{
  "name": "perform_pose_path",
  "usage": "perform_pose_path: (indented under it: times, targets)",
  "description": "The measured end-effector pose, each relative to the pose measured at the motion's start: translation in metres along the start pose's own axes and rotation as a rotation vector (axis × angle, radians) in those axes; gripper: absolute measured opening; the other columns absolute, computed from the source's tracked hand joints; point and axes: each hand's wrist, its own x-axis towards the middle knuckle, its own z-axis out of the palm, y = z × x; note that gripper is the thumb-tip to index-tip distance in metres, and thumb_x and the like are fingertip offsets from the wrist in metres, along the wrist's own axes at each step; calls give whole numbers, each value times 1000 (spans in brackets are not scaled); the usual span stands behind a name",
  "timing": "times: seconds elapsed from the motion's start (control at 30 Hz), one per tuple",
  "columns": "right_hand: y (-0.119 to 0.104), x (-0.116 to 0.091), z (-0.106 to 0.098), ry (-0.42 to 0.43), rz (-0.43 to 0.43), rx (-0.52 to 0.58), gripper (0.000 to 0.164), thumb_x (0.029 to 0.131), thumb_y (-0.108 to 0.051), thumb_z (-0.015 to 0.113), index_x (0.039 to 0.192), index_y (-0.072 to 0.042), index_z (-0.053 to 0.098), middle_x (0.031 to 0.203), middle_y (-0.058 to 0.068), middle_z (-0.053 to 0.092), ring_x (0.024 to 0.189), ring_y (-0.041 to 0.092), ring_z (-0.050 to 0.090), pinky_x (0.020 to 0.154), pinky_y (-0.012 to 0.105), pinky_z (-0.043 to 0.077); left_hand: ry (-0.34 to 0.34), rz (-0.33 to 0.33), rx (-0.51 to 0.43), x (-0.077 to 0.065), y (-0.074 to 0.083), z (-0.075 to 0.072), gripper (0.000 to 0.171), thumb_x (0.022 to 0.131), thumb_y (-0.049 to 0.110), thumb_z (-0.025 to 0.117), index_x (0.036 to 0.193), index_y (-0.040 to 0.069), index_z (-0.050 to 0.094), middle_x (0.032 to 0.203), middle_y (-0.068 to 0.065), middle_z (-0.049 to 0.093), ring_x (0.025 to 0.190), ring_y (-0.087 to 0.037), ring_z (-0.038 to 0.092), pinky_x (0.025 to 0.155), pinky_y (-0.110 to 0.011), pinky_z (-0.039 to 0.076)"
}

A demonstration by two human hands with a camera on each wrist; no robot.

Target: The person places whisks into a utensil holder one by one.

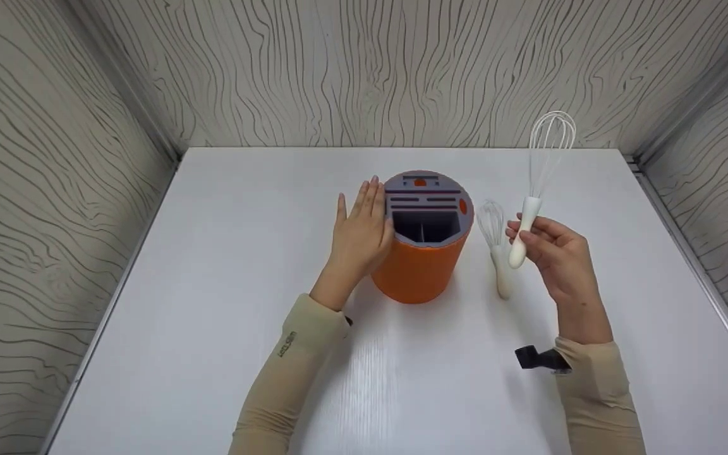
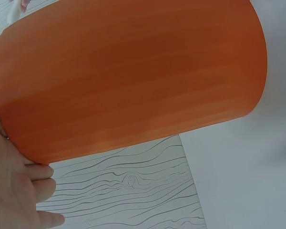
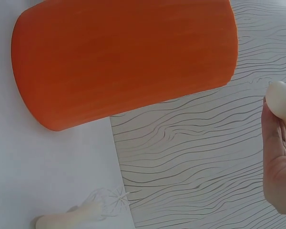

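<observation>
At frame centre the flat left hand (image 1: pixel 361 230) steadies the orange cylindrical utensil holder (image 1: pixel 424 237), while the right hand (image 1: pixel 553 253) pinches the large white wire whisk (image 1: pixel 538 183) upright, clear of the counter (image 1: pixel 212 284).

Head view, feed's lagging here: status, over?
Left hand flat against orange cylindrical holder. Right hand grips large white whisk. Small whisk lies between.

Left hand (image 1: pixel 359 230) steadies orange holder (image 1: pixel 424 253); right hand (image 1: pixel 557 256) grips whisk (image 1: pixel 538 183).
</observation>
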Motion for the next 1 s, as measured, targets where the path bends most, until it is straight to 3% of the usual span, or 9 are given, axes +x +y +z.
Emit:
perform_pose_path:
  times: [0.17, 0.53, 0.77, 1.0]
  targets:
    - [1, 2, 3, -11, 4, -17, 23, 88, 13, 53, 108, 7, 65, 95, 12, 71, 87, 19, 69, 79, 29, 53, 5, -5, 0, 1, 0, 1, 57, 98, 28, 31, 148, 0, 24, 155, -11, 21, 142, -22, 18, 112, -53, 12]
    - [1, 4, 15, -31, 13, -28, 23, 88, 13, 53, 105, 4, 66, 95, 12, 70, 87, 19, 69, 81, 29, 52, -9, 2, -8, 1, 1, 0, 58, 99, 29, 29, 148, -1, 22, 155, -11, 19, 143, -23, 16, 112, -53, 10]
    - [1, 6, 20, -29, 13, -21, 24, 87, 14, 54, 111, 15, 59, 94, 12, 70, 86, 19, 69, 80, 30, 53, -4, 8, 1, 2, 1, 0, 58, 99, 29, 30, 148, -1, 23, 155, -12, 20, 142, -23, 17, 111, -54, 12]
    - [0, 8, 25, -53, 12, -2, 24, 88, 13, 53, 106, 5, 66, 94, 12, 71, 86, 19, 69, 79, 29, 53, 0, 6, 63, 3, 0, 1, 57, 98, 28, 32, 147, -1, 27, 154, -11, 23, 142, -22, 20, 111, -53, 16]
